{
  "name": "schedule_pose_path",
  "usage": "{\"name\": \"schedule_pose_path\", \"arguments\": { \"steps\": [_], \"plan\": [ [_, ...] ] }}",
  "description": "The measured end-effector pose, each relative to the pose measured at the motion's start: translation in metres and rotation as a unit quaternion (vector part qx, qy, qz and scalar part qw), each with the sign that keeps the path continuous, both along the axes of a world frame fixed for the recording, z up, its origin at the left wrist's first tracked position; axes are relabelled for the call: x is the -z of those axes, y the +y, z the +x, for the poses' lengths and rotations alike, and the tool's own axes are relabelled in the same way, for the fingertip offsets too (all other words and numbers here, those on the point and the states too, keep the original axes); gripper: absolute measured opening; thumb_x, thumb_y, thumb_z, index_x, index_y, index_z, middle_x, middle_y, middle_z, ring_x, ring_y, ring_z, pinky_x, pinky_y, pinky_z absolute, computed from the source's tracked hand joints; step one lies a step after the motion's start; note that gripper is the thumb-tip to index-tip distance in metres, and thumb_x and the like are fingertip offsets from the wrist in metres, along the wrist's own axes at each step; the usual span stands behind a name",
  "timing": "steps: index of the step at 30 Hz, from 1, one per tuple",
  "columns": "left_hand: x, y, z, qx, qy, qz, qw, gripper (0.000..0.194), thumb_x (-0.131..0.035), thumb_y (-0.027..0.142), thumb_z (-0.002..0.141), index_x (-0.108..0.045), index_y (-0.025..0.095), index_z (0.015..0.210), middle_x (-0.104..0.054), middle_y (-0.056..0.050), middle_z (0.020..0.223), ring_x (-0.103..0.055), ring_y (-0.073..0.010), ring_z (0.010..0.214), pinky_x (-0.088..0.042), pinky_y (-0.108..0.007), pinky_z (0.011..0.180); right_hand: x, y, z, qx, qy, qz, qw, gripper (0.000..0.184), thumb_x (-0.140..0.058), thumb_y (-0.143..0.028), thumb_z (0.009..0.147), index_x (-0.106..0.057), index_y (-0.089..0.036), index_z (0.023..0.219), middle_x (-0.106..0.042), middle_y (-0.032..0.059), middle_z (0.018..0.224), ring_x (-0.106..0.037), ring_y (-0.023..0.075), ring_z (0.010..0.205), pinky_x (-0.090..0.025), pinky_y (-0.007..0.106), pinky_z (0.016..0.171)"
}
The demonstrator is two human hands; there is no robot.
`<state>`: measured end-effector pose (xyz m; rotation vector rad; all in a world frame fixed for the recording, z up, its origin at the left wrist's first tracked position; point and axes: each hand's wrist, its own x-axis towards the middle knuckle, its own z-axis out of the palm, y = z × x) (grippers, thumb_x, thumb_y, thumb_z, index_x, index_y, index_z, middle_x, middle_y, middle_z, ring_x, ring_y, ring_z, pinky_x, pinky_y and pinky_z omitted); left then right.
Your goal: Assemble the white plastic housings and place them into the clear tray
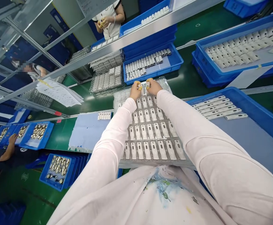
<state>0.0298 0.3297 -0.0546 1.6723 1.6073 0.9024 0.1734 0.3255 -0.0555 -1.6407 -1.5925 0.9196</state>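
Note:
A clear plastic tray (150,162) lies before me, with rows of white plastic sleeves (147,150) in its pockets, each with a dark oval hole. Over its far rows, my left hand (136,90) is closed with fingertips pinching a small white sleeve (140,86). Close beside it, my right hand (153,87) is also closed on a white sleeve (148,84). Yellow covers wrap the fingertips of both hands. How far these two pieces sit in the pockets is hard to make out.
Blue bins of white sleeves stand behind (155,67) and to the right (235,90). Stacked clear trays (107,81) are at back left. A metal rail (127,39) crosses above. Blue bins (41,134) with shiny gold parts stand left. Other people work beyond the rail and at left.

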Motion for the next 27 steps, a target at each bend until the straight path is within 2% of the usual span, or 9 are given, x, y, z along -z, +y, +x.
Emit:
{"name": "schedule_pose_path", "arguments": {
  "steps": [2,5,10,14,18,20,23,25,27],
  "plan": [
    [0.006,0.003,0.000,0.004,0.026,-0.008,1.000,0.036,-0.058,0.005,0.097,-0.060,0.015,0.131,-0.065,-0.015,0.137,-0.063,-0.0222,0.129,-0.046,-0.040,0.120,0.002,0.002,0.000,-0.003,-0.004,0.001,1.000,0.040,-0.072,-0.041,0.101,-0.068,-0.018,0.134,-0.067,0.0114,0.142,-0.065,0.0280,0.129,-0.055,0.055,0.112],
    [0.008,0.006,-0.001,-0.005,0.062,-0.015,0.998,0.036,-0.055,0.004,0.096,-0.061,0.012,0.130,-0.056,-0.021,0.146,-0.062,-0.0235,0.128,-0.043,-0.038,0.121,0.004,0.000,0.001,0.010,0.008,0.020,1.000,0.036,-0.072,-0.041,0.101,-0.070,-0.018,0.128,-0.065,0.0115,0.144,-0.063,0.0281,0.132,-0.053,0.054,0.114],
    [0.006,0.004,0.000,-0.029,0.101,-0.022,0.994,0.037,-0.065,0.005,0.089,-0.064,0.011,0.126,-0.050,-0.024,0.147,-0.057,-0.0291,0.137,-0.037,-0.038,0.126,0.006,-0.009,-0.004,0.030,0.058,0.062,0.996,0.034,-0.069,-0.046,0.102,-0.071,-0.015,0.118,-0.069,0.0094,0.130,-0.067,0.0229,0.117,-0.056,0.047,0.106],
    [0.006,-0.001,0.004,-0.030,0.107,-0.023,0.994,0.028,-0.066,0.005,0.087,-0.069,0.014,0.113,-0.056,-0.021,0.144,-0.052,-0.0310,0.143,-0.035,-0.041,0.127,0.006,-0.011,0.003,0.062,0.054,0.061,0.995,0.034,-0.073,-0.038,0.099,-0.069,-0.016,0.126,-0.063,0.0118,0.145,-0.059,0.0288,0.135,-0.049,0.054,0.117],
    [0.002,-0.017,0.001,-0.029,0.089,-0.002,0.996,0.026,-0.057,0.004,0.089,-0.069,0.013,0.111,-0.056,-0.021,0.146,-0.049,-0.0273,0.147,-0.030,-0.037,0.131,0.014,-0.022,0.059,0.142,0.035,0.046,0.988,0.039,-0.062,-0.017,0.101,-0.063,-0.014,0.139,-0.052,0.0178,0.159,-0.055,0.0260,0.140,-0.041,0.046,0.124],
    [-0.002,-0.035,-0.005,-0.027,0.073,0.010,0.997,0.030,-0.054,0.005,0.091,-0.069,0.013,0.115,-0.056,-0.020,0.147,-0.048,-0.0257,0.148,-0.029,-0.036,0.132,0.025,-0.042,0.105,0.206,0.023,0.028,0.978,0.038,-0.061,-0.020,0.103,-0.062,-0.012,0.140,-0.055,0.0179,0.155,-0.055,0.0267,0.141,-0.041,0.049,0.124],
    [-0.007,-0.079,-0.020,-0.004,0.042,0.010,0.999,0.030,-0.055,0.010,0.092,-0.070,0.017,0.118,-0.062,-0.015,0.142,-0.055,-0.0246,0.140,-0.040,-0.038,0.126,0.050,-0.091,0.173,0.298,0.008,-0.005,0.955,0.037,-0.069,-0.037,0.102,-0.067,-0.016,0.133,-0.062,0.0135,0.147,-0.059,0.0300,0.137,-0.049,0.056,0.118],
    [-0.009,-0.115,-0.032,0.027,0.020,0.007,0.999,0.028,-0.057,0.014,0.093,-0.071,0.022,0.116,-0.065,-0.011,0.138,-0.061,-0.0218,0.131,-0.046,-0.038,0.120,0.071,-0.127,0.204,0.331,0.010,-0.016,0.943,0.033,-0.068,-0.040,0.104,-0.070,-0.020,0.131,-0.064,0.0133,0.147,-0.064,0.0262,0.129,-0.056,0.050,0.112],
    [-0.009,-0.150,-0.043,0.049,-0.001,0.004,0.999,0.023,-0.060,0.018,0.092,-0.072,0.023,0.111,-0.068,-0.010,0.132,-0.065,-0.0206,0.124,-0.051,-0.038,0.115,0.091,-0.159,0.219,0.350,0.012,-0.024,0.937,0.031,-0.066,-0.041,0.106,-0.070,-0.024,0.131,-0.065,0.0115,0.146,-0.066,0.0240,0.126,-0.059,0.047,0.109]
  ]
}}
